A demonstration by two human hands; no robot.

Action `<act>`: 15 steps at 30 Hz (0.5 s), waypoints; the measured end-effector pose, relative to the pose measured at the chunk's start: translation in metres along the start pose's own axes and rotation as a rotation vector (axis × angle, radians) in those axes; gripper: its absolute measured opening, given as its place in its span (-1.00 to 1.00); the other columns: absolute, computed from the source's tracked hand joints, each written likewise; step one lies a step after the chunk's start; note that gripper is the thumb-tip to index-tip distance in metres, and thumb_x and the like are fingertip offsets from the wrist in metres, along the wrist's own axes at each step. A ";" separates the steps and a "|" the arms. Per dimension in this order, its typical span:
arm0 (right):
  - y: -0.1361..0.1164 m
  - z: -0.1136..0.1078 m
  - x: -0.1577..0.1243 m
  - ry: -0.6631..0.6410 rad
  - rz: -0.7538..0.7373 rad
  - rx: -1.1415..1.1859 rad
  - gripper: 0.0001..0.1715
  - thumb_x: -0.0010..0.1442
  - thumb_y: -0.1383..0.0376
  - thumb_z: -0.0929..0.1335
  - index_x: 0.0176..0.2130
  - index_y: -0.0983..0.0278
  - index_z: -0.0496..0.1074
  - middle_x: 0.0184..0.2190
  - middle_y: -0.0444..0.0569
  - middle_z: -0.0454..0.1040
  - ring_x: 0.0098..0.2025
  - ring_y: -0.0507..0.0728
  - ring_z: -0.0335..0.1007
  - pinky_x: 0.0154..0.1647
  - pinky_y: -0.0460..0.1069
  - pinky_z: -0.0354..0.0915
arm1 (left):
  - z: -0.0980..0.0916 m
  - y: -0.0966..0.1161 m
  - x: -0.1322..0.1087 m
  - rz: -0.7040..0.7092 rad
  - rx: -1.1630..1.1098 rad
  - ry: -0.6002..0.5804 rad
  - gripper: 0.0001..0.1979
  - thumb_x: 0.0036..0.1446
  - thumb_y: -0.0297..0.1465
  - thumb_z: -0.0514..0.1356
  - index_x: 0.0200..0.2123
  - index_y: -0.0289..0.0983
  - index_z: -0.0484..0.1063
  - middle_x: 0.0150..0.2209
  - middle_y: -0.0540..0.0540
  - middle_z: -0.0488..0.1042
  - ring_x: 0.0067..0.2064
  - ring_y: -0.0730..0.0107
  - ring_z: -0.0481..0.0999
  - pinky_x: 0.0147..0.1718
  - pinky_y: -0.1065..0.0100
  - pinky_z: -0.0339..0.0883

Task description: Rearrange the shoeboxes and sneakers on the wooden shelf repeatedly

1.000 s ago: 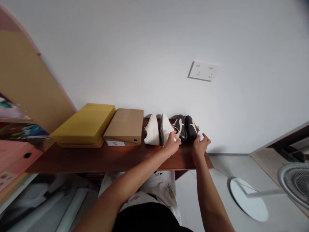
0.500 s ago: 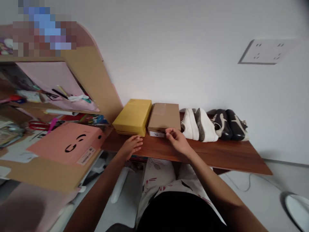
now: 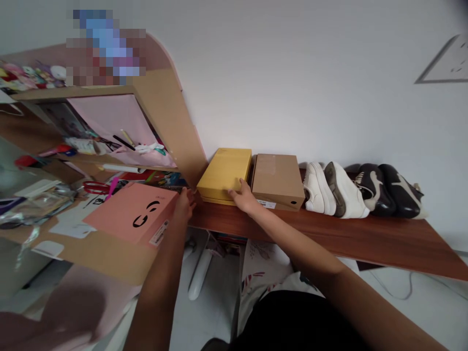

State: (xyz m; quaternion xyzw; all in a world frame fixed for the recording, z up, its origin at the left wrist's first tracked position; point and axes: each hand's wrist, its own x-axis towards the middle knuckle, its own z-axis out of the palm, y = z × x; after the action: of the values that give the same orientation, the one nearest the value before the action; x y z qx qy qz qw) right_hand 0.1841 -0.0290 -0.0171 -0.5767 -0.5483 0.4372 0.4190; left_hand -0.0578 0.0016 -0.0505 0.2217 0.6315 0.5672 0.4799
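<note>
A yellow shoe box point(image 3: 225, 170) lies on the dark wooden board point(image 3: 329, 239) against the wall. My right hand point(image 3: 244, 196) is at its front right corner, thumb and fingers apart, seemingly touching the cardboard. My left hand point(image 3: 185, 204) hovers by the right end of a pink shoe box point(image 3: 131, 209), left of the yellow one, its fingers loosely stretched and holding nothing. Beside the yellow box on the right sits a brown shoe box point(image 3: 276, 178). White sneakers point(image 3: 334, 190) and black shoes point(image 3: 389, 190) stand farther right in a row.
The pink box rests on a cluttered desk point(image 3: 109, 261) with papers and red scissors point(image 3: 95, 187). Shelves point(image 3: 161, 105) rise behind it. A pink chair point(image 3: 73, 307) stands at lower left. A wall socket point(image 3: 446, 61) is at upper right.
My view has turned left. My right hand has gone from the brown box to the yellow box; my left hand has moved left from the yellow box's front to the pink box's end.
</note>
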 end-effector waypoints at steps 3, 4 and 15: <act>0.002 0.009 0.009 0.019 0.026 0.000 0.04 0.17 0.03 0.38 0.42 0.36 -0.06 0.47 0.20 -0.13 0.51 0.29 -0.29 0.48 0.19 -0.18 | 0.011 0.006 0.017 0.013 0.028 -0.017 -0.59 0.31 -0.02 0.02 -0.10 -0.17 0.47 0.06 -0.19 0.52 0.13 0.19 0.47 0.03 0.19 0.34; 0.002 0.011 0.012 0.027 0.033 0.000 0.05 0.18 0.04 0.37 0.42 0.39 -0.07 0.47 0.22 -0.14 0.51 0.29 -0.31 0.48 0.19 -0.18 | 0.015 0.008 0.022 0.010 0.031 -0.015 -0.59 0.30 -0.01 0.03 -0.11 -0.18 0.47 0.01 -0.20 0.54 0.08 0.19 0.51 -0.02 0.21 0.36; 0.010 0.023 0.040 0.153 0.027 0.162 -0.13 0.14 0.12 0.42 0.30 0.38 0.12 0.19 0.25 0.39 0.26 0.23 0.30 0.30 0.07 0.20 | 0.025 0.006 0.049 -0.135 0.001 -0.102 -0.60 0.32 -0.04 0.02 -0.25 -0.23 0.43 -0.31 -0.18 0.56 -0.23 0.20 0.60 -0.30 0.28 0.44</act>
State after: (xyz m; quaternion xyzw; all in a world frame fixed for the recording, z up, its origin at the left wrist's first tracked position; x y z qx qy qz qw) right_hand 0.1654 0.0103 -0.0350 -0.5800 -0.4699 0.4403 0.4989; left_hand -0.0598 0.0562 -0.0594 0.2076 0.6200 0.5212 0.5484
